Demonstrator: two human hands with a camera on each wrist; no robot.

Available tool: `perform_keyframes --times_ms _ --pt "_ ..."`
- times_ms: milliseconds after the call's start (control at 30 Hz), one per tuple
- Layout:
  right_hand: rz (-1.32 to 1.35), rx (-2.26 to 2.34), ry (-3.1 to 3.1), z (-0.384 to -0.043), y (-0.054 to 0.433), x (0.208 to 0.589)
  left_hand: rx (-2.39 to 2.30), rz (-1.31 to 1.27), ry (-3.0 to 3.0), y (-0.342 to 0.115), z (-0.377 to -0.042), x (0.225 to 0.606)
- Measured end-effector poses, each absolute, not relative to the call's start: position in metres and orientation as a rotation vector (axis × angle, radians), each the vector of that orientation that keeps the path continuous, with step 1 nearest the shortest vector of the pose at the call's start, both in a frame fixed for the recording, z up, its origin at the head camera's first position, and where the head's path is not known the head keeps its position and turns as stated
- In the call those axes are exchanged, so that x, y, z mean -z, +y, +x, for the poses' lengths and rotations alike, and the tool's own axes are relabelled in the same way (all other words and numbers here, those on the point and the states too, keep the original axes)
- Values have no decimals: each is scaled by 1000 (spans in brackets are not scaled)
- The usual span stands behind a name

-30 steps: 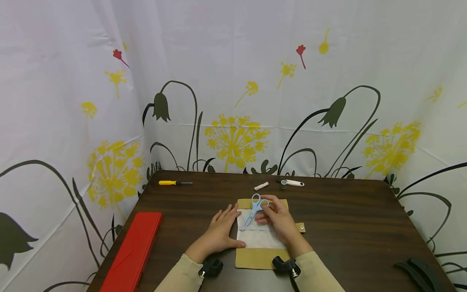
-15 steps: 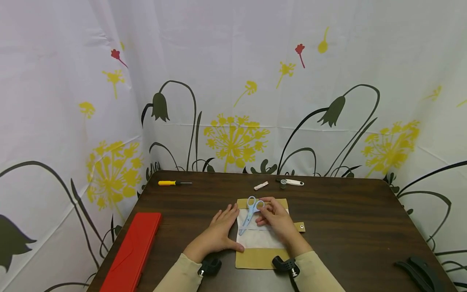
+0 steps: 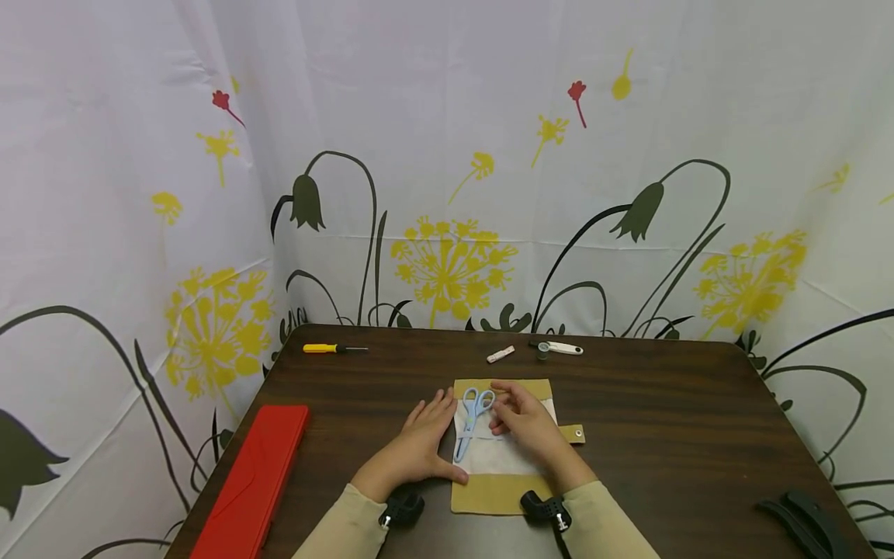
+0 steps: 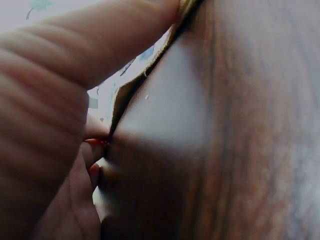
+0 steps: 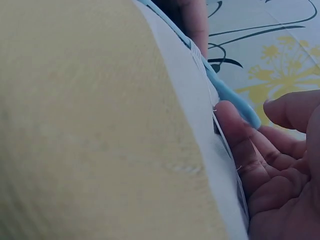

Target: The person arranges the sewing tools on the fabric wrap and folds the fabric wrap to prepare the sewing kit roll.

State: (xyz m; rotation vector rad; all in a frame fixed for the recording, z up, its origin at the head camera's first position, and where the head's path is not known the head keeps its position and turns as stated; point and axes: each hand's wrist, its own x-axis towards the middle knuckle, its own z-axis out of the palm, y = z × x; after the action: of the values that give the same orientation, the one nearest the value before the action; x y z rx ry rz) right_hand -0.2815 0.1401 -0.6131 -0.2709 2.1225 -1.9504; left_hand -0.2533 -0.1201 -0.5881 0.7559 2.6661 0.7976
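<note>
My right hand [image 3: 532, 427], fingers apart, is beside the scissors [image 3: 471, 420] on the pouch [image 3: 492, 495]; my spread left hand [image 3: 412, 453] occupies its left edge. 1 red box [image 3: 250, 483] lies along the table's [image 3: 663, 458] left edge, 1 screwdriver [image 3: 324, 349] near the far-left corner.

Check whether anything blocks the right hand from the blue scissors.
Nothing visible does: the right hand sits beside the scissors at their handle end, though contact is hard to judge. The left hand lies on their other side.
</note>
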Motion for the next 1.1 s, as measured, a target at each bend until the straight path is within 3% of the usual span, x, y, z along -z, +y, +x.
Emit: perform_keyframes --times_ms 567,1100 --pt "-464 1762 2262 -279 144 609 -822 751 2665 -120 -253 587" --pt "-474 1735 2259 -281 145 612 -834 709 2691 -117 -254 588"
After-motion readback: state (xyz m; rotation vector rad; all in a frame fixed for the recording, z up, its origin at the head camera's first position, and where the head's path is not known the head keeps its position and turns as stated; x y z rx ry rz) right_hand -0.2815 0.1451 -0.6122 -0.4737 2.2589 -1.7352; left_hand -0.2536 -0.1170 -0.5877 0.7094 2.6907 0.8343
